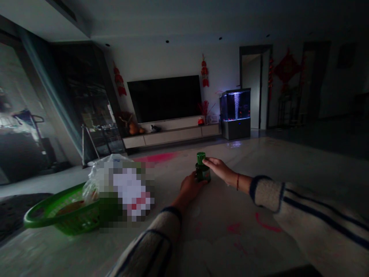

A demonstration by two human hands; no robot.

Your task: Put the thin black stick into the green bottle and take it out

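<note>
Hands: we see the left hand [190,188] wrapped against the lower body of the bottle, and the right hand [218,167] with its fingers [211,162] laid on the upper body, just under the cap; the hands are together at the bottle, though we cannot tell how firmly the right one grips; a red string bracelet [238,181] circles the right wrist; striped cream knit sleeves [266,194] cover both forearms.

Bottle: the green bottle [203,174] stands upright between the hands, its green cap [201,157] on top, well back from the near edge of the table.

Table: the pale tabletop [245,250] carries pink-red marks near the hands and beyond them.

Left of the hands: a green plastic basket [62,212] sits toward the left edge; a clear plastic bag [103,175] rises from it, beside a pixelated package [129,192] we cannot make out.

Beyond the table: we see a wall-mounted television [164,98] above a low cabinet [171,136], a lit aquarium [235,109] to its right, and red hanging ornaments [204,71] on the wall.
</note>
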